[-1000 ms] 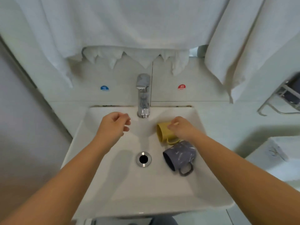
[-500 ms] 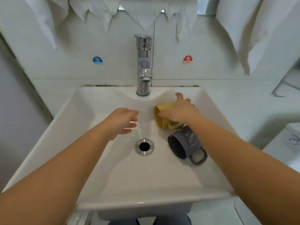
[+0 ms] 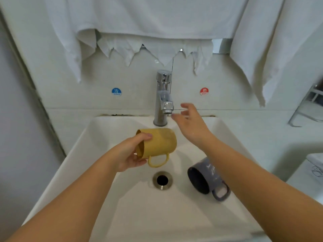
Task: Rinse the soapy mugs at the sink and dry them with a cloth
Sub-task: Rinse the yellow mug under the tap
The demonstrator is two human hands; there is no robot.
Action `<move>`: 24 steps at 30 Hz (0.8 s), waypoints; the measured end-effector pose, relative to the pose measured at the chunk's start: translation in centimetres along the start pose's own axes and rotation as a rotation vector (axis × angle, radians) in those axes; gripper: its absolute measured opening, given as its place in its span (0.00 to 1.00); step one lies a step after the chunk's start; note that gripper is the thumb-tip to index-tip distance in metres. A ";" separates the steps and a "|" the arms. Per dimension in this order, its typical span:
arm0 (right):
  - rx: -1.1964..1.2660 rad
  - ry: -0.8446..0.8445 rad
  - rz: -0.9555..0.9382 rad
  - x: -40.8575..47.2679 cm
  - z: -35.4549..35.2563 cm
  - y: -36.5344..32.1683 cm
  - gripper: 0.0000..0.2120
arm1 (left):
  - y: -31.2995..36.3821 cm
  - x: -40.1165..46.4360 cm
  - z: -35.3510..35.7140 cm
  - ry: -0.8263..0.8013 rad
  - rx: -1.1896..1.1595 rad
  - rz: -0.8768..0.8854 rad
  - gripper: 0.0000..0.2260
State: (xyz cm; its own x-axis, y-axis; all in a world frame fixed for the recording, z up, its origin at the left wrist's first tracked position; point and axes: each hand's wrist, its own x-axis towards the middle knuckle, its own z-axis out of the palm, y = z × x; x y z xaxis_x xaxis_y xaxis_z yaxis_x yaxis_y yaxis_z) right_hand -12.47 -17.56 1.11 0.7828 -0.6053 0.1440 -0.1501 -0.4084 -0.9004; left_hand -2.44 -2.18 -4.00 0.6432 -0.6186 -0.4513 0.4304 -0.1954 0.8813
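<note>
Over the white sink (image 3: pixel 73 154), the left hand (image 3: pixel 130 155) grips the yellow mug (image 3: pixel 160 143) at its rim, thumb on top and fingers curled underneath, holding it on its side with the handle hanging down. Just beyond the mug stands the chrome tap (image 3: pixel 163 96). The right hand (image 3: pixel 189 122) hovers beside the spout, fingers spread and relaxed, holding nothing; whether a fingertip touches the tap cannot be told. Below the right forearm the grey mug (image 3: pixel 203 177) lies on its side in the basin, close to the drain (image 3: pixel 162 180). White cloths (image 3: pixel 157 16) hang on the wall above both hands.
</note>
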 end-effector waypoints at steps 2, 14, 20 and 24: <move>0.009 0.040 -0.140 1.0 0.0 -1.8 0.27 | 0.2 0.0 -0.1 -0.018 -0.003 0.002 0.12; 0.073 0.223 -0.254 4.6 0.3 -7.2 0.22 | 0.7 0.1 0.0 -0.068 -0.080 0.033 0.12; -0.160 0.009 -0.328 7.0 1.0 -8.7 0.17 | 0.8 0.1 0.0 -0.079 -0.120 0.037 0.14; -0.145 -0.032 -0.316 7.2 0.5 -8.8 0.13 | 1.0 0.2 0.1 -0.090 -0.122 0.038 0.16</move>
State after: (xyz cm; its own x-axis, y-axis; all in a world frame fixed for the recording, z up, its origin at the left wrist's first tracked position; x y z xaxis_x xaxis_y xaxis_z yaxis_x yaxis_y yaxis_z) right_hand -5.22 -17.98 9.91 0.8223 -0.4127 0.3917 0.0204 -0.6665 -0.7452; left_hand -1.96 -2.58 -3.20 0.6037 -0.6902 -0.3989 0.4840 -0.0804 0.8714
